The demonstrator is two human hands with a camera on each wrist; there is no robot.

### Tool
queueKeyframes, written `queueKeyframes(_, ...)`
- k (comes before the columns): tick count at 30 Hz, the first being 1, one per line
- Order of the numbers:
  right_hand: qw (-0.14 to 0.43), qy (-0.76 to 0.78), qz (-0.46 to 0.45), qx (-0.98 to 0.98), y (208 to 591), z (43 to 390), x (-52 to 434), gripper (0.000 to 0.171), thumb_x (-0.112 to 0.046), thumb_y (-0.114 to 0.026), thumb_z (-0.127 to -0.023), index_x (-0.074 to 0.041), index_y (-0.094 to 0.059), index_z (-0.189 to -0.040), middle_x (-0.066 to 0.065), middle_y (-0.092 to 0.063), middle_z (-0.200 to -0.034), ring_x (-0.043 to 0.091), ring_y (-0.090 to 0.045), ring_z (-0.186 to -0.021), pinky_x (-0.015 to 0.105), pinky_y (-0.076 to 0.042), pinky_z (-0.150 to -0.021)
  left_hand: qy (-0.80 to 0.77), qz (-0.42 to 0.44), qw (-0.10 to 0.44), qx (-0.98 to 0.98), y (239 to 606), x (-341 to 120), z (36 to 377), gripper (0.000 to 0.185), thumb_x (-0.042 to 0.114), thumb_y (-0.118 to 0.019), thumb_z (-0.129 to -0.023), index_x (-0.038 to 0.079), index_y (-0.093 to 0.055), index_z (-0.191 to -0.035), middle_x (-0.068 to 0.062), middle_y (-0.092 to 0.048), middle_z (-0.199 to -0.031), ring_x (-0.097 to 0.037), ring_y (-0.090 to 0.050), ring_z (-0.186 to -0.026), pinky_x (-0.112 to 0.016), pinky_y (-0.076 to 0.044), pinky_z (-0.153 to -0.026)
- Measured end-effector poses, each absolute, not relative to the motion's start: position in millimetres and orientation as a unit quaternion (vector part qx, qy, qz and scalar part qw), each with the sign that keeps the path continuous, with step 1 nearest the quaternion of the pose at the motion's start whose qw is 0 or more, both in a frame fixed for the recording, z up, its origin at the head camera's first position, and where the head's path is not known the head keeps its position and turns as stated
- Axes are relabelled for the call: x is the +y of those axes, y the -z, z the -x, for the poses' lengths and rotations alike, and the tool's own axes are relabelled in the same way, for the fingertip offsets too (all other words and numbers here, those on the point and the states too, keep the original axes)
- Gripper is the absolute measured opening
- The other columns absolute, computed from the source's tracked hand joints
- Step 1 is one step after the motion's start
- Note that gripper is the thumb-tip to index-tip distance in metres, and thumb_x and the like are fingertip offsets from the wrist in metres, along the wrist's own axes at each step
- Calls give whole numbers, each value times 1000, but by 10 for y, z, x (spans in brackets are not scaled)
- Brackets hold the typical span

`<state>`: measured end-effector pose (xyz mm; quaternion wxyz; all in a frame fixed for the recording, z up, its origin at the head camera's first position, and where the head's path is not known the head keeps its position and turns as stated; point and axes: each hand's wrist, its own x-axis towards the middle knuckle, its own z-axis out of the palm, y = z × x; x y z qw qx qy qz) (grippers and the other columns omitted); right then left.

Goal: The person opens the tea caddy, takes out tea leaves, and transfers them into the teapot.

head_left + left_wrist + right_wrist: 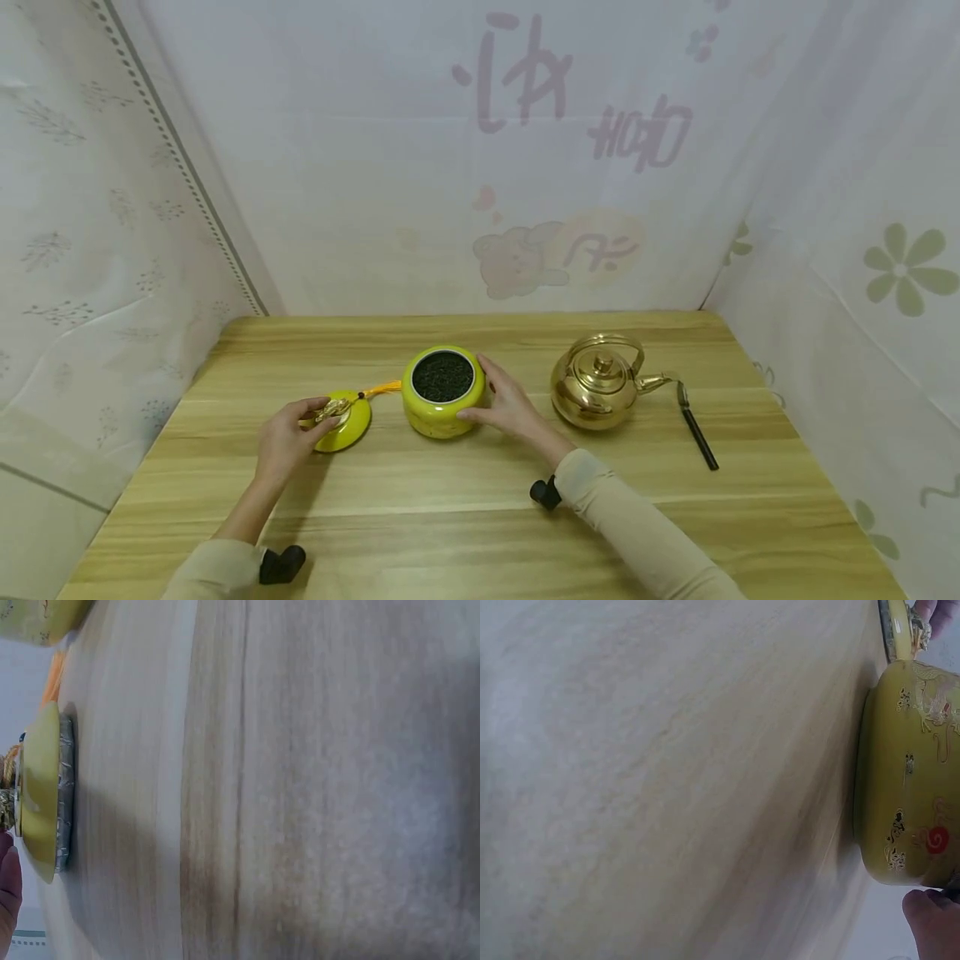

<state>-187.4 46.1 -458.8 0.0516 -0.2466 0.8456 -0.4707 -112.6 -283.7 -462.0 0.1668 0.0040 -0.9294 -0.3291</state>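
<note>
A round yellow tea jar stands uncovered on the table, dark loose tea leaves filling it nearly to the white rim. My right hand holds the jar's right side, thumb at the front and fingers toward the back. To the left is the jar's yellow lid, with a gold figured knob and an orange tassel reaching toward the jar. My left hand pinches that knob between thumb and fingers. In the left wrist view the lid shows a silvery inner ring close against the tabletop.
Right of the jar stands a shiny gold teapot with an arched handle, its spout pointing right. Beyond the spout lies a thin tool with a black handle. Patterned cloth walls enclose the back and sides of the wooden table.
</note>
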Motion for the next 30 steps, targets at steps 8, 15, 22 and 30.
queueKeyframes(8, 67, 497, 224, 836, 4610, 1869, 488, 99, -29, -80, -75, -2, -21, -149, 17, -25, -153, 29, -29, -139, 39, -35, -109, 321, 4, 163, -933, 4628, -2814, 1209, 27, 11, -75, -79, -2, -70, -102, -19, -69, -95, -30, -66, -82, -39, -57, -66)
queueKeyframes(15, 69, 515, 224, 824, 4621, 1880, 472, 97, -26, -80, -75, -2, -22, -148, 16, -25, -153, 29, -28, -139, 37, -35, -109, 308, 4, 169, -936, 4604, -2818, 1250, 20, 11, -74, -81, -1, -72, -97, -14, -70, -86, -28, -66, -77, -39, -55, -65)
queueKeyframes(22, 76, 517, 228, 821, 4632, 1880, 440, 95, -24, -79, -76, -2, -21, -149, 16, -25, -153, 27, -29, -139, 35, -35, -109, 295, -7, 176, -939, 4591, -2809, 1233, 18, 14, -74, -81, 0, -73, -92, -9, -70, -75, -19, -61, -66, -24, -46, -56)
queueKeyframes(30, 79, 519, 225, 821, 4633, 1868, 445, 96, -24, -79, -76, -2, -21, -149, 16, -25, -153, 28, -29, -139, 36, -35, -109, 321, -44, 207, -923, 4461, -2720, 1286, 20, 17, -72, -83, 0, -74, -92, -13, -71, -77, -21, -65, -65, -17, -44, -52)
